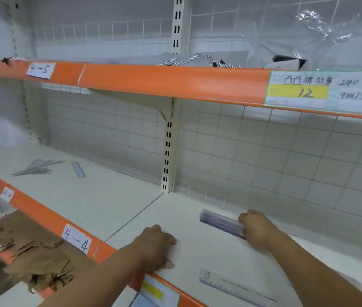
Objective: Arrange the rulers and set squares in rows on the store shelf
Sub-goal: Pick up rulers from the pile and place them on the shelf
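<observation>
Clear plastic is met first: a single ruler (237,289) is laid flat on the white shelf (109,202), just behind the orange front edge (38,211) and near the right forearm. To the left of it, the left hand (153,247) is rested on the shelf at this edge, with its fingers curled under and nothing seen inside them. Lower at the left, in front of the edge, a brown cardboard box (31,247) with torn flaps is seen, and a paper label (77,241) marked "4-4" is stuck on the orange strip. Further in, the right hand (255,229) is closed around one end of a bundle of rulers (220,222), clear with a violet tint; whether the bundle is touching the shelf cannot be told. Well apart, on the left section of the same shelf, some set squares (36,167) are spread loosely, and a short ruler (78,169) is placed near them. A wire grid (264,156) is fixed behind. On the upper shelf (175,80) a twisted cord (182,59), crumpled clear film (319,36) and a price label (322,91) marked "12" are seen.
</observation>
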A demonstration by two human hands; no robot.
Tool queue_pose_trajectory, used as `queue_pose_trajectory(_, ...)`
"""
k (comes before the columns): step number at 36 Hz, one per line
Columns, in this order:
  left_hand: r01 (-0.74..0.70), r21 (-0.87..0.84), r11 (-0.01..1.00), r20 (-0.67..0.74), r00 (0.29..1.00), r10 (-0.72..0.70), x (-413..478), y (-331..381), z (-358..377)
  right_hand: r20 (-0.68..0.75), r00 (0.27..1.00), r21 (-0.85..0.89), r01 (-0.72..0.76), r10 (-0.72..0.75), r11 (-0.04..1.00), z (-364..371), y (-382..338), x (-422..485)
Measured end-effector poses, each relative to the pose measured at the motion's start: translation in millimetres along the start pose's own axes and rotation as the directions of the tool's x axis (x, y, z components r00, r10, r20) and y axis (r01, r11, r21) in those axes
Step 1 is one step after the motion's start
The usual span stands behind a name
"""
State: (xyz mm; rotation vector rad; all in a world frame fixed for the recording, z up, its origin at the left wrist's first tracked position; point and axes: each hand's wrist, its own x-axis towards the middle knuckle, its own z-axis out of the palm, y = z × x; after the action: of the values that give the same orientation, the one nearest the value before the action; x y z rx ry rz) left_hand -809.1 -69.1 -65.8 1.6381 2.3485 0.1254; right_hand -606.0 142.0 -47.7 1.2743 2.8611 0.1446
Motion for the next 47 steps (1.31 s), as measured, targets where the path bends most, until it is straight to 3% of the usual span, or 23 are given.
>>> queue_pose_trajectory(7, -0.016, 0.015, 1.000, 0.026, 1.000, 0.015, -2, 3, -5, 0.074, 0.997, -0.003, 0.005, -0.004, 1.000, 6, 0, 5)
queue_pose_trajectory(26, -0.006, 0.025, 1.000, 0.051, 0.999, 0.005, -4, 5, -8, 0.110, 0.994, 0.052, -0.022, 0.016, 0.998, 6, -6, -4)
queue_pose_trajectory(36, 0.001, 0.039, 0.999, 0.070, 0.998, -0.004, -3, 6, -10, -0.139, 0.990, 0.159, 0.012, 0.010, 0.987, -20, -14, -45)
queue_pose_trajectory(41, -0.007, 0.071, 0.997, 0.085, 0.996, 0.001, -3, 9, -12, -0.088, 0.996, 0.142, 0.023, -0.011, 0.990, -21, -10, -78)
queue_pose_trajectory(47, -0.021, 0.115, 0.993, 0.085, 0.996, 0.011, -3, 11, -12, 0.067, 0.998, 0.189, -0.023, 0.010, 0.982, -18, -4, -121)
